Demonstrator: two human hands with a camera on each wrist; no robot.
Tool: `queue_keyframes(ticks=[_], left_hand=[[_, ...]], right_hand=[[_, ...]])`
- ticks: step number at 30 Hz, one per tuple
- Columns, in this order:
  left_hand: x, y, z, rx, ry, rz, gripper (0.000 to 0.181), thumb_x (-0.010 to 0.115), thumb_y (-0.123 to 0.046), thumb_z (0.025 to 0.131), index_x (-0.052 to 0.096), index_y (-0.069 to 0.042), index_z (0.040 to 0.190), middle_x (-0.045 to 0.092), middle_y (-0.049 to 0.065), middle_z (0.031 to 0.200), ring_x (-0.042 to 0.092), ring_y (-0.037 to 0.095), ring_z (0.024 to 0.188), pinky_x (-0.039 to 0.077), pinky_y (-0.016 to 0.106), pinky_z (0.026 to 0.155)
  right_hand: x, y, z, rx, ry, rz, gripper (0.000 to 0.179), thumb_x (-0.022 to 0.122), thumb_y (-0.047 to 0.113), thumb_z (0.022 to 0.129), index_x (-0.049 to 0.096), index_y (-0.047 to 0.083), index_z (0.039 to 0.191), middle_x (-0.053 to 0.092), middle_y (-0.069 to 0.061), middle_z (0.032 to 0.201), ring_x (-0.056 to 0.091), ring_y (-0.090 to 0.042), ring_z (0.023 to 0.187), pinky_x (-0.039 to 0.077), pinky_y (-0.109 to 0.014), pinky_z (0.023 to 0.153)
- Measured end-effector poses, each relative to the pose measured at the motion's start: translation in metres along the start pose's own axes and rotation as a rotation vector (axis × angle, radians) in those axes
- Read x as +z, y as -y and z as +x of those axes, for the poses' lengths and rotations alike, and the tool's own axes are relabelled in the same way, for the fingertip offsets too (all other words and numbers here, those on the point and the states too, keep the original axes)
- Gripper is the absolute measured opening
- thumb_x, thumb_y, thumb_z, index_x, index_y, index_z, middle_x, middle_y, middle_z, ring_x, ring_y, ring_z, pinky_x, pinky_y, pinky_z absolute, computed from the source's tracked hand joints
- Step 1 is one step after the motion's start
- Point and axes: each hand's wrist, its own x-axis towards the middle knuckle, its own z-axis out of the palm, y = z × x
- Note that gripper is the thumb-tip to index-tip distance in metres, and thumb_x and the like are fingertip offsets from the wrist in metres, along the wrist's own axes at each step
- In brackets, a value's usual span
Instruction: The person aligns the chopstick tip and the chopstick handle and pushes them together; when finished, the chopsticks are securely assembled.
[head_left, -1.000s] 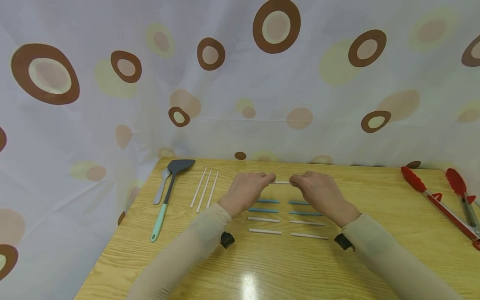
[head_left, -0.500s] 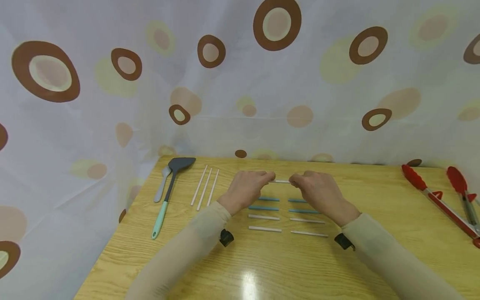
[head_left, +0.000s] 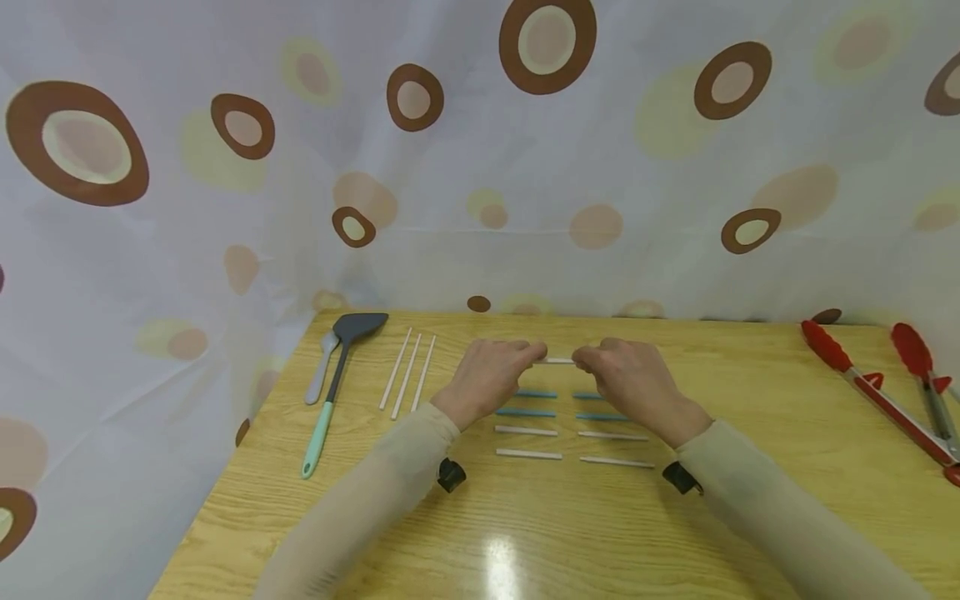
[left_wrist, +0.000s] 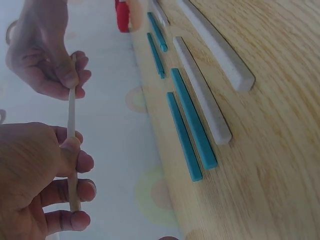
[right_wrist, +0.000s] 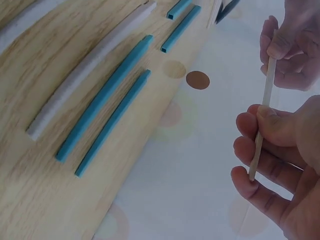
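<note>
Above the far part of the table, both hands hold one thin white stick [head_left: 558,361] lengthwise between them. My left hand [head_left: 487,375] pinches its left part between thumb and fingers, and my right hand [head_left: 633,383] pinches the right part. A short bare stretch of the stick [left_wrist: 71,110] shows between the hands. Below them lie short sticks in two columns: blue sticks [head_left: 527,412] on the left, with blue sticks [right_wrist: 112,122] of the right column close up in the right wrist view. Nearer the front are white sticks [head_left: 528,455]. Some blue sticks end in a small square socket, others in a narrow tip.
Three longer white sticks [head_left: 405,377] lie at the left. Beside them are a dark turner with a mint handle [head_left: 318,437] and a small grey utensil [head_left: 320,371]. Two red-tipped tongs [head_left: 892,410] lie at the right. A patterned curtain [head_left: 480,167] hangs behind the wooden table [head_left: 525,533].
The head view has shifted slightly. Both hands keep their hold on the white stick in nearly the same place, and the sticks on the table have not moved.
</note>
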Motion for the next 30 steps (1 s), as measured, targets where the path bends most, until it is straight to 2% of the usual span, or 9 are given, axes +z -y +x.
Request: queue_keyframes(ticks=[4, 7, 10, 14, 21, 26, 28, 30], left_hand=[[-0.001, 0.002, 0.001, -0.005, 0.052, 0.004, 0.033, 0.075, -0.008, 0.089, 0.062, -0.021, 0.116, 0.071, -0.008, 0.104, 0.049, 0.007, 0.053, 0.038, 0.019, 0.046], [-0.005, 0.000, 0.001, -0.038, 0.116, 0.017, 0.025, 0.068, -0.012, 0.095, 0.062, -0.022, 0.118, 0.070, -0.008, 0.105, 0.054, 0.007, 0.057, 0.040, 0.019, 0.047], [-0.012, -0.004, 0.003, -0.076, 0.158, 0.031, 0.015, 0.064, -0.020, 0.098, 0.065, -0.022, 0.113, 0.068, -0.006, 0.099, 0.057, 0.007, 0.064, 0.042, 0.019, 0.048], [-0.018, -0.011, 0.007, -0.089, 0.145, 0.045, 0.013, 0.061, -0.029, 0.100, 0.069, -0.020, 0.104, 0.061, -0.004, 0.091, 0.058, 0.008, 0.069, 0.045, 0.021, 0.050], [-0.020, -0.017, 0.011, -0.058, 0.092, 0.041, 0.014, 0.061, -0.032, 0.100, 0.070, -0.021, 0.101, 0.059, -0.005, 0.087, 0.055, 0.007, 0.066, 0.041, 0.019, 0.048], [-0.025, -0.016, 0.012, -0.075, 0.149, 0.030, 0.015, 0.060, -0.030, 0.101, 0.068, -0.018, 0.103, 0.061, -0.004, 0.088, 0.057, 0.008, 0.067, 0.043, 0.019, 0.050], [-0.027, -0.013, 0.012, -0.090, 0.183, 0.009, 0.014, 0.060, -0.027, 0.101, 0.067, -0.015, 0.103, 0.062, -0.002, 0.088, 0.058, 0.008, 0.070, 0.046, 0.019, 0.054], [-0.026, -0.007, 0.011, -0.127, 0.214, -0.051, 0.012, 0.060, -0.022, 0.101, 0.067, -0.012, 0.101, 0.063, -0.001, 0.086, 0.059, 0.009, 0.069, 0.047, 0.020, 0.057]], right_hand=[[0.001, 0.001, 0.000, -0.003, 0.021, 0.000, 0.016, 0.081, -0.001, 0.079, 0.072, 0.007, 0.090, 0.058, -0.005, 0.060, 0.053, -0.019, 0.048, 0.045, -0.031, 0.041], [0.003, 0.001, 0.001, -0.003, 0.043, -0.012, 0.016, 0.080, 0.002, 0.081, 0.073, 0.009, 0.094, 0.064, -0.004, 0.068, 0.055, -0.020, 0.052, 0.047, -0.032, 0.044], [0.003, 0.002, 0.003, -0.017, 0.054, -0.031, 0.020, 0.080, 0.000, 0.080, 0.074, 0.009, 0.096, 0.070, -0.004, 0.077, 0.058, -0.021, 0.058, 0.049, -0.033, 0.048], [0.003, 0.002, 0.005, -0.050, 0.047, -0.060, 0.025, 0.082, -0.004, 0.077, 0.074, 0.009, 0.097, 0.072, -0.004, 0.083, 0.061, -0.022, 0.063, 0.050, -0.032, 0.051], [0.001, 0.004, 0.009, -0.104, 0.053, -0.082, 0.028, 0.083, -0.005, 0.075, 0.075, 0.009, 0.097, 0.071, -0.004, 0.085, 0.064, -0.022, 0.073, 0.051, -0.033, 0.059], [0.002, 0.006, 0.014, -0.142, 0.019, -0.072, 0.027, 0.083, -0.001, 0.077, 0.072, 0.007, 0.100, 0.070, -0.005, 0.091, 0.064, -0.023, 0.082, 0.052, -0.035, 0.066], [0.003, 0.005, 0.015, -0.124, 0.009, -0.060, 0.033, 0.083, 0.005, 0.079, 0.069, 0.005, 0.109, 0.069, -0.008, 0.099, 0.064, -0.026, 0.089, 0.053, -0.037, 0.072], [0.003, 0.003, 0.016, -0.089, 0.013, -0.049, 0.043, 0.083, 0.012, 0.081, 0.064, 0.003, 0.119, 0.066, -0.011, 0.108, 0.062, -0.028, 0.098, 0.053, -0.039, 0.079]])
